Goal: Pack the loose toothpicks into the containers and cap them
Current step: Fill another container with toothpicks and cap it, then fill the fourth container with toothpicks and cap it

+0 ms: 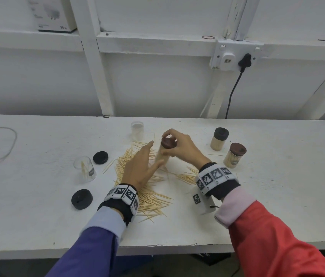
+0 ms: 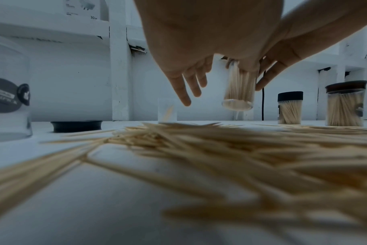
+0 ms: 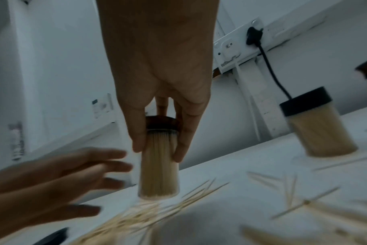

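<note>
Overhead, clear cylindrical jar point(image 1: 162, 154) of slender toothpicks

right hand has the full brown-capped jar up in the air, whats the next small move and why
Probably set the jar down by the two capped jars on the right. Its brown cap looks seated, the right hand holds it off the table, and the left hand is open over the loose toothpicks.
</note>
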`<action>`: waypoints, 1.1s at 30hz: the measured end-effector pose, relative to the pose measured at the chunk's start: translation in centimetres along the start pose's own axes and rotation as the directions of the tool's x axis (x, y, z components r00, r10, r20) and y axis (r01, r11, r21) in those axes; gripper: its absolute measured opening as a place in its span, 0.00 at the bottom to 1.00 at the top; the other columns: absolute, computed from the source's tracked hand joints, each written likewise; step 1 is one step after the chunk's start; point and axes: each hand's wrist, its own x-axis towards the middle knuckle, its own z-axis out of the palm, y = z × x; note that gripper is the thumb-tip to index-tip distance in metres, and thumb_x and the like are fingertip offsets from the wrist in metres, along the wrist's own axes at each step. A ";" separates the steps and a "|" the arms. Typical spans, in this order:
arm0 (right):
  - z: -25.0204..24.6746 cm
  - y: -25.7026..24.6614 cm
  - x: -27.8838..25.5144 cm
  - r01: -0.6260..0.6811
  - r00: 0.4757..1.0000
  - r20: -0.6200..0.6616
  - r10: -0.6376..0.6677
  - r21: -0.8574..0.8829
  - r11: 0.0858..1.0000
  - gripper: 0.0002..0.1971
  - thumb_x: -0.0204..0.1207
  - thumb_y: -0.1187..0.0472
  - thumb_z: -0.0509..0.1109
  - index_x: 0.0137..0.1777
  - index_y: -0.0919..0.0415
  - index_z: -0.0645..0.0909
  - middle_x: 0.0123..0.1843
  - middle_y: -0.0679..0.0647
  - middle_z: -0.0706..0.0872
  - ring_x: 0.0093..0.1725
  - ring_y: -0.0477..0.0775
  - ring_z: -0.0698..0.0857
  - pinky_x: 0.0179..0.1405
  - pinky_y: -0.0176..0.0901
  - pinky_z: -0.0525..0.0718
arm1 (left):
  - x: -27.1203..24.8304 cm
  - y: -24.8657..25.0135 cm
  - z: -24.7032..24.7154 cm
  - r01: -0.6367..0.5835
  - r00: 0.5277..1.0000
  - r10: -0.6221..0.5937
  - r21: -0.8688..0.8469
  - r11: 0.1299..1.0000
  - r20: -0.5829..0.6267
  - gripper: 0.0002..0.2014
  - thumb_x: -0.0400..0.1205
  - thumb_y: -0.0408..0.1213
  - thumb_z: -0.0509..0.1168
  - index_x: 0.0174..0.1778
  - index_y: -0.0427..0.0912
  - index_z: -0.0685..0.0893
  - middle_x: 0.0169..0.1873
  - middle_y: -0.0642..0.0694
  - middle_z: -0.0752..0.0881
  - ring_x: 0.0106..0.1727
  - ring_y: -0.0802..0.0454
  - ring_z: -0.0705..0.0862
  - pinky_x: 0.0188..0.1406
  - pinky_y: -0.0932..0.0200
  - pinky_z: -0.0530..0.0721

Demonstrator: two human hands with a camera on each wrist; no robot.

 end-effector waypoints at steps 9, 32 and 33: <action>-6.5 6.7 5.6 -0.295 0.940 -0.282 0.191 -0.392 0.872 0.19 0.76 0.74 0.64 0.67 0.64 0.76 0.67 0.67 0.74 0.62 0.70 0.78 0.60 0.52 0.76 | 0.2 -0.5 0.2 -0.021 0.999 0.024 0.094 0.995 -0.041 0.25 0.87 0.51 0.57 0.79 0.46 0.66 0.76 0.50 0.72 0.76 0.53 0.70 0.68 0.58 0.70; 1.7 0.5 12.5 0.064 0.984 0.179 0.028 -0.491 0.869 0.33 0.76 0.67 0.68 0.81 0.55 0.64 0.78 0.65 0.66 0.77 0.66 0.66 0.71 0.59 0.73 | 0.1 -5.4 -5.2 0.092 0.990 -0.071 0.177 0.980 -0.121 0.23 0.85 0.32 0.60 0.77 0.42 0.70 0.74 0.47 0.74 0.73 0.51 0.72 0.66 0.59 0.71; 2.6 0.0 12.8 0.116 0.972 0.235 0.001 -0.483 0.868 0.34 0.77 0.67 0.68 0.82 0.53 0.62 0.80 0.63 0.63 0.79 0.65 0.64 0.73 0.59 0.71 | 0.2 -5.5 -5.3 0.085 0.992 -0.066 0.175 0.981 -0.110 0.23 0.85 0.32 0.60 0.77 0.42 0.69 0.74 0.47 0.73 0.73 0.51 0.72 0.65 0.59 0.71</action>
